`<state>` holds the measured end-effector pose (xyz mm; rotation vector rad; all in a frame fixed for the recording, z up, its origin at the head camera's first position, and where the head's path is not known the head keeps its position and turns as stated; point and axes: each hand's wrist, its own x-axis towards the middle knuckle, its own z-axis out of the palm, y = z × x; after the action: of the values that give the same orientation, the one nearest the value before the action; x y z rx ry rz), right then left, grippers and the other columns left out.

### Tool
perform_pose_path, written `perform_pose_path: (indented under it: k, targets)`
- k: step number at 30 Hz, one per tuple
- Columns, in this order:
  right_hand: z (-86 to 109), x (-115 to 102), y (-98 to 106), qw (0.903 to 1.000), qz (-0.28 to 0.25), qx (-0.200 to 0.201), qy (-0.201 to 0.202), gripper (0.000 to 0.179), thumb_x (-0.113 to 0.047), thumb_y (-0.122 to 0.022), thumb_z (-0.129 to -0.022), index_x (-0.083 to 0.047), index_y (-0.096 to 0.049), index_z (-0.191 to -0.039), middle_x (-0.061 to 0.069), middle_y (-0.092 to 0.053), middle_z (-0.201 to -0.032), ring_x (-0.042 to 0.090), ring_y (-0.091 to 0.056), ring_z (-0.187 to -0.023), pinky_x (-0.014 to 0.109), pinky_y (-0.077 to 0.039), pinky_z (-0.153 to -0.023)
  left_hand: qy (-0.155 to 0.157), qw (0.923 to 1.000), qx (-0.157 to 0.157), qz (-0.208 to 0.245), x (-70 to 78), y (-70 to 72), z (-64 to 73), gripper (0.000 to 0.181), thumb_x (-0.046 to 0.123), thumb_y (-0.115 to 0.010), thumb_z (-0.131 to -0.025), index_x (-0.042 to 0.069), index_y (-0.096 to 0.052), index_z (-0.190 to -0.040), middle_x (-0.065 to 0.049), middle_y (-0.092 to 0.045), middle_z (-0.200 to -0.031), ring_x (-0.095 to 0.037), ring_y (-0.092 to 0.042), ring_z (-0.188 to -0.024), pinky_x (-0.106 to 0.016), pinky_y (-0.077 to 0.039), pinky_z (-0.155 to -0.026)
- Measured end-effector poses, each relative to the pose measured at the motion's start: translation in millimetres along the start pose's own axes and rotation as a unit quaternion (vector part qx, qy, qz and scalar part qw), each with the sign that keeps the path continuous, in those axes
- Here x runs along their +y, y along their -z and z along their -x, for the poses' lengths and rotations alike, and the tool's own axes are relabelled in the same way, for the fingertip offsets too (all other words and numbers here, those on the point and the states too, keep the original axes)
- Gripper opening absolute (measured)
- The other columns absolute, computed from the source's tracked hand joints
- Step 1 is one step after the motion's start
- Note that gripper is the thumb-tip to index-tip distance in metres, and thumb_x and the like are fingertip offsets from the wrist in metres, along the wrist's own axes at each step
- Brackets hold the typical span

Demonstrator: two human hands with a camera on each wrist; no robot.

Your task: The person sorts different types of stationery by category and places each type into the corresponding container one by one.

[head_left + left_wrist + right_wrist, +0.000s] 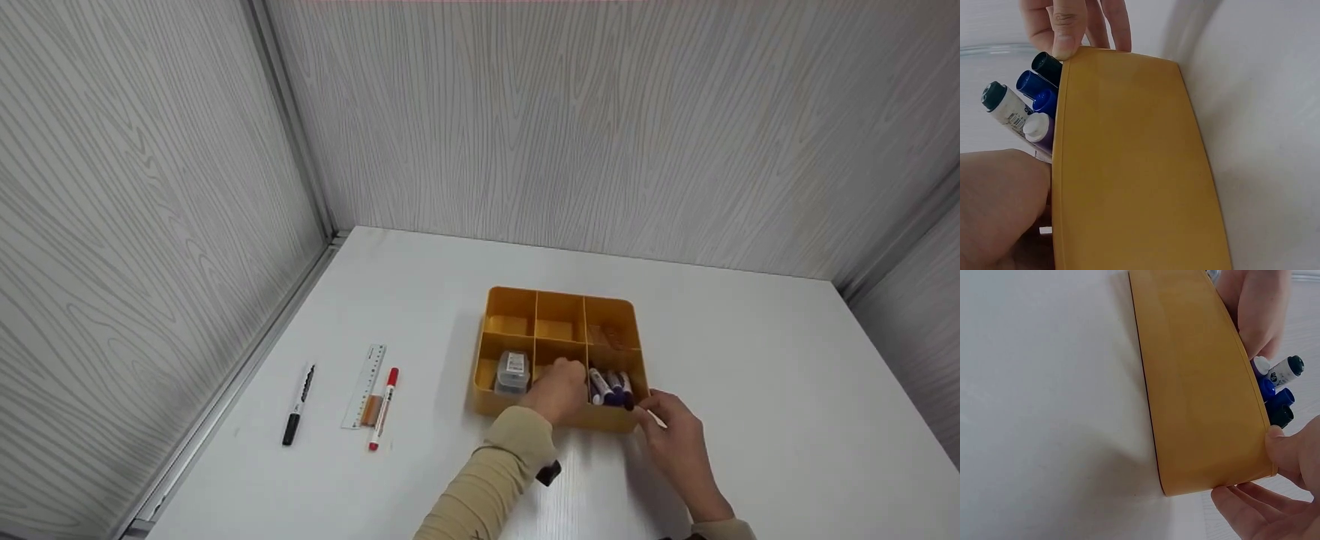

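Observation:
A yellow compartment box [559, 418] stands on the white table. My left hand [559, 390] reaches down into its front middle compartment; the fingers are hidden by the walls, so whether they hold anything cannot be seen. At the front right corner, my right hand [675, 439] grips the box, thumb on the rim and fingers against the outer side, as the right wrist view shows. Several markers [611, 386] with blue, dark and white ends lean in the front right compartment. Clear plastic cases [514, 369] sit in the front left one.
Left of the box lie a clear ruler [373, 367], an orange-brown piece [371, 410], a red-capped marker [385, 409] and a black-capped pen [296, 412]. A reddish transparent item [611, 336] is in the back right compartment. Wood-patterned panels [562, 135] border the table.

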<state>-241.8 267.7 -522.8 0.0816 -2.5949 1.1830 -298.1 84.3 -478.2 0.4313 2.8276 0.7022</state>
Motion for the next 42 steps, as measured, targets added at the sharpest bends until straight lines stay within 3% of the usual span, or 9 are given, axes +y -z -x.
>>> perform_pose_path:
  k: [9, 14, 19, 23, 29, 35, 42]
  targets:
    - [-1.4, 1, 0, 1.0, -0.009, 0.0, -0.004, 0.012, -0.008, -0.069, -0.092, 0.002, -0.063, -0.093, 0.023, -0.064, -0.123, 0.041, -0.06, -0.121, 0.042, -0.053, -0.095, -0.062, 0.997, 0.045, -0.006, 0.6, 18.6, 16.0, 0.013, 0.011, -0.055, -0.099, 0.008, -0.067, -0.096, -0.005, -0.064, -0.093, -0.012, -0.054, -0.078, -0.022, -0.047, -0.065]
    - [-1.9, 4, 2, 1.0, -0.006, 0.007, 0.003, 0.008, -0.003, -0.067, -0.092, 0.003, -0.063, -0.095, 0.024, -0.063, -0.123, 0.041, -0.061, -0.12, 0.042, -0.054, -0.093, -0.092, 0.9941, 0.057, -0.004, 6.3, 34.0, 25.9, 0.02, 0.012, -0.054, -0.1, 0.005, -0.065, -0.115, -0.008, -0.063, -0.114, -0.015, -0.06, -0.099, -0.022, -0.053, -0.084]
    - [-2.1, 5, 4, 0.9999, -0.007, 0.008, 0.004, 0.01, -0.004, -0.066, -0.093, 0.005, -0.063, -0.096, 0.026, -0.062, -0.125, 0.043, -0.062, -0.117, 0.042, -0.055, -0.091, -0.121, 0.9893, 0.08, 0.017, 9.6, 50.2, 36.0, 0.029, 0.009, -0.053, -0.1, 0.004, -0.062, -0.128, -0.011, -0.062, -0.126, -0.019, -0.062, -0.113, -0.022, -0.054, -0.09]
    - [-2.6, 5, 4, 1.0, -0.003, 0.003, -0.003, 0.012, -0.006, -0.066, -0.094, 0.005, -0.062, -0.096, 0.026, -0.062, -0.125, 0.043, -0.062, -0.117, 0.041, -0.054, -0.093, -0.134, 0.9845, 0.107, 0.037, 2.8, 62.9, 44.4, 0.032, 0.007, -0.05, -0.101, 0.004, -0.06, -0.131, -0.011, -0.061, -0.129, -0.019, -0.062, -0.114, -0.021, -0.054, -0.091]
    - [-3.2, 4, 2, 1.0, -0.007, 0.005, -0.006, 0.01, -0.004, -0.067, -0.092, 0.004, -0.062, -0.095, 0.027, -0.062, -0.124, 0.044, -0.062, -0.117, 0.042, -0.054, -0.094, -0.156, 0.9708, 0.172, 0.061, -19.4, 83.7, 56.0, 0.028, 0.004, -0.05, -0.1, 0.002, -0.063, -0.125, -0.011, -0.062, -0.125, -0.021, -0.062, -0.113, -0.023, -0.054, -0.093]
    - [-3.4, 5, 1, 0.9999, -0.001, 0.016, 0.003, 0.011, -0.005, -0.069, -0.092, 0.003, -0.063, -0.094, 0.023, -0.064, -0.121, 0.041, -0.061, -0.119, 0.043, -0.054, -0.094, -0.134, 0.9634, 0.224, 0.062, -48.2, 100.9, 67.6, 0.027, 0.004, -0.053, -0.098, 0.005, -0.064, -0.123, -0.01, -0.062, -0.124, -0.021, -0.06, -0.113, -0.027, -0.054, -0.096]
    - [-3.6, 4, -2, 0.9997, 0.002, 0.021, 0.013, 0.009, -0.004, -0.069, -0.091, 0.002, -0.063, -0.091, 0.024, -0.065, -0.119, 0.042, -0.06, -0.12, 0.045, -0.054, -0.092, -0.072, 0.964, 0.249, 0.058, -81.5, 107.7, 79.9, 0.027, 0.009, -0.056, -0.099, 0.008, -0.063, -0.125, -0.007, -0.061, -0.128, -0.021, -0.059, -0.119, -0.031, -0.051, -0.1]
